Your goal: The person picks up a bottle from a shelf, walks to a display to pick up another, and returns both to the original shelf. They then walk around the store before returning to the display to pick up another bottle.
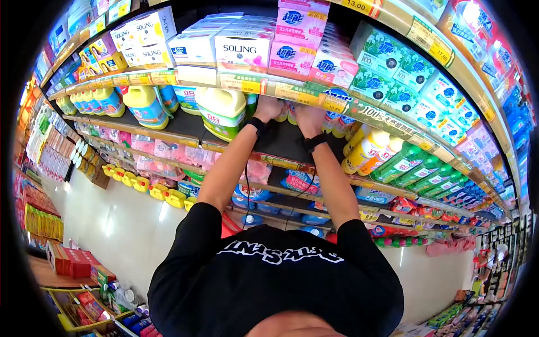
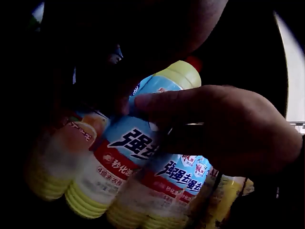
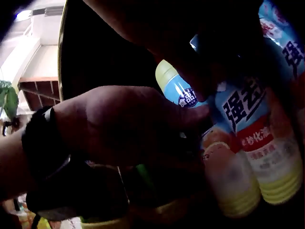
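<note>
Both hands reach into the shelf among blue-labelled cleaner bottles with ribbed yellow bases. In the head view the left hand (image 1: 270,109) and right hand (image 1: 310,117) are side by side under the shelf edge. The right hand (image 2: 238,119) holds a cleaner bottle (image 2: 126,143) in the left wrist view, its thumb against the blue label and its other fingers hidden. In the right wrist view the left hand (image 3: 128,119) has its thumb on a yellow-capped, tilted cleaner bottle (image 3: 174,83); its fingers are lost in shadow. More such bottles stand close by.
A white-and-green detergent jug (image 1: 223,117) stands left of the hands. To their right are yellow bottles (image 1: 366,150) and green bottles (image 1: 405,162). The shelf lip with price tags (image 1: 292,91) runs over the hands, with soap boxes (image 1: 292,56) above.
</note>
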The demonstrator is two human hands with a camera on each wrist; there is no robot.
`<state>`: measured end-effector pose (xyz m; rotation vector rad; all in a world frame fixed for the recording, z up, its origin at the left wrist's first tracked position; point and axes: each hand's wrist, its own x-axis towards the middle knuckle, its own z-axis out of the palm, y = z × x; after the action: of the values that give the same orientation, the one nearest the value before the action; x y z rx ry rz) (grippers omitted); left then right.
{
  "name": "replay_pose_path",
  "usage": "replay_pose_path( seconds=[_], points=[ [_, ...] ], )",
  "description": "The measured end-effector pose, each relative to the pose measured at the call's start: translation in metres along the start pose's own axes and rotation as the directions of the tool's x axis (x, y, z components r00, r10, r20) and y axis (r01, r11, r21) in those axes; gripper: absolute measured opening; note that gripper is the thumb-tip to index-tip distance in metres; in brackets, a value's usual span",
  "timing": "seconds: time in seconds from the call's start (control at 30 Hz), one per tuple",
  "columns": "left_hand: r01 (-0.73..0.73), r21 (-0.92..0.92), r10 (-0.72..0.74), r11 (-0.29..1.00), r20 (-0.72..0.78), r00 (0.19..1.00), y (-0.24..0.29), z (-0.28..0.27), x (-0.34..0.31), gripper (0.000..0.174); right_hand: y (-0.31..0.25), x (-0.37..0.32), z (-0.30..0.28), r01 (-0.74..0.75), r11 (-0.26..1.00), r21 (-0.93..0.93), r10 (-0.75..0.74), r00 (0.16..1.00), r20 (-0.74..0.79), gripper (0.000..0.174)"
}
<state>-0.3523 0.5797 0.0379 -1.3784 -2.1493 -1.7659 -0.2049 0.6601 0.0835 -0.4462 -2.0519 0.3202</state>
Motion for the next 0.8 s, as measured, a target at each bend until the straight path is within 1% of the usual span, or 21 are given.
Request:
replay_pose_path(
  seconds=[0.07, 0.1, 0.17, 0.2, 0.27, 0.37, 0.4, 0.43, 0.47, 0.53, 0.57, 0.6, 0.63, 0.67, 0.7, 0.73, 0.77, 0.8],
  points=[
    [-0.061, 0.089, 0.062, 0.994, -0.014, 0.998, 0.003, -0.002, 0.0, 0.037, 0.003, 0.002, 0.005, 0.044, 0.997, -0.067, -0.045, 0.999, -0.017, 0.025],
    [-0.096, 0.151, 0.099, 0.984, -0.016, 0.995, 0.007, -0.004, -0.001, 0.036, 0.003, 0.003, 0.005, 0.047, 0.995, -0.092, -0.047, 0.999, 0.009, 0.025],
    [-0.069, 0.221, 0.068, 0.973, 0.01, 0.998, 0.016, -0.004, -0.005, 0.035, 0.003, 0.002, 0.001, 0.053, 0.989, -0.14, -0.045, 0.997, 0.06, 0.026],
    [-0.057, 0.256, 0.053, 0.965, 0.023, 0.998, 0.02, -0.005, -0.006, 0.034, 0.006, 0.002, 0.0, 0.073, 0.992, -0.105, -0.069, 0.997, 0.044, 0.025],
    [-0.081, 0.2, 0.075, 0.976, 0.034, 0.997, 0.028, -0.008, -0.007, 0.034, 0.011, 0.002, 0.0, 0.117, 0.992, -0.038, -0.117, 0.993, 0.012, 0.024],
    [-0.123, 0.151, 0.115, 0.981, 0.064, 0.991, 0.025, -0.007, -0.012, 0.034, 0.003, -0.001, -0.011, 0.132, 0.984, -0.12, -0.128, 0.991, 0.039, 0.025],
    [-0.137, 0.143, 0.127, 0.98, 0.077, 0.989, 0.027, -0.008, -0.015, 0.034, 0.002, -0.002, -0.013, 0.125, 0.985, -0.117, -0.118, 0.991, 0.065, 0.026],
    [-0.198, 0.172, 0.188, 0.965, 0.073, 0.979, 0.03, -0.007, -0.019, 0.037, 0.003, -0.001, -0.015, 0.118, 0.987, -0.112, -0.108, 0.99, 0.089, 0.027],
    [-0.105, 0.113, 0.096, 0.988, 0.081, 0.992, 0.031, -0.006, -0.023, 0.037, 0.003, 0.0, -0.016, 0.113, 0.988, -0.106, -0.101, 0.989, 0.112, 0.028],
    [0.088, -0.005, -0.087, 0.996, 0.107, 0.99, 0.03, -0.002, -0.032, 0.04, 0.008, -0.007, -0.027, 0.07, 0.996, -0.053, -0.064, 0.993, 0.1, 0.03],
    [0.122, 0.02, -0.123, 0.992, 0.073, 0.99, 0.087, -0.018, -0.056, 0.048, 0.006, -0.009, -0.026, 0.062, 0.998, -0.009, -0.061, 0.992, 0.107, 0.031],
    [0.061, 0.189, -0.077, 0.98, 0.075, 0.994, 0.1, -0.022, -0.067, 0.057, -0.008, -0.009, -0.037, 0.01, 0.986, 0.165, -0.022, 0.997, 0.069, 0.024],
    [0.151, -0.093, -0.145, 0.984, 0.065, 0.987, 0.087, -0.013, -0.08, 0.061, -0.012, -0.013, -0.038, -0.002, 0.972, 0.235, -0.008, 0.999, 0.041, 0.02],
    [-0.058, -0.017, 0.059, 0.998, 0.021, 0.998, 0.133, -0.028, -0.093, 0.06, -0.023, -0.019, -0.05, -0.177, 0.902, 0.394, 0.102, 0.973, 0.205, 0.021],
    [0.078, -0.056, -0.074, 0.995, 0.074, 0.995, 0.138, -0.029, -0.111, 0.059, -0.035, -0.029, -0.061, -0.365, 0.781, 0.507, 0.169, 0.904, 0.392, 0.023],
    [0.166, -0.119, -0.15, 0.979, 0.131, 0.98, 0.145, -0.031, -0.129, 0.06, -0.039, -0.044, -0.061, -0.328, 0.789, 0.519, 0.127, 0.914, 0.385, 0.031],
    [-0.023, -0.028, 0.024, 0.999, 0.046, 0.999, 0.152, -0.035, -0.151, 0.061, -0.052, -0.057, -0.067, -0.386, 0.717, 0.581, 0.109, 0.885, 0.453, 0.036],
    [0.072, -0.16, -0.068, 0.984, 0.033, 0.997, 0.155, -0.037, -0.173, 0.064, -0.06, -0.074, -0.067, -0.45, 0.643, 0.619, 0.096, 0.85, 0.519, 0.038]
  ],
)
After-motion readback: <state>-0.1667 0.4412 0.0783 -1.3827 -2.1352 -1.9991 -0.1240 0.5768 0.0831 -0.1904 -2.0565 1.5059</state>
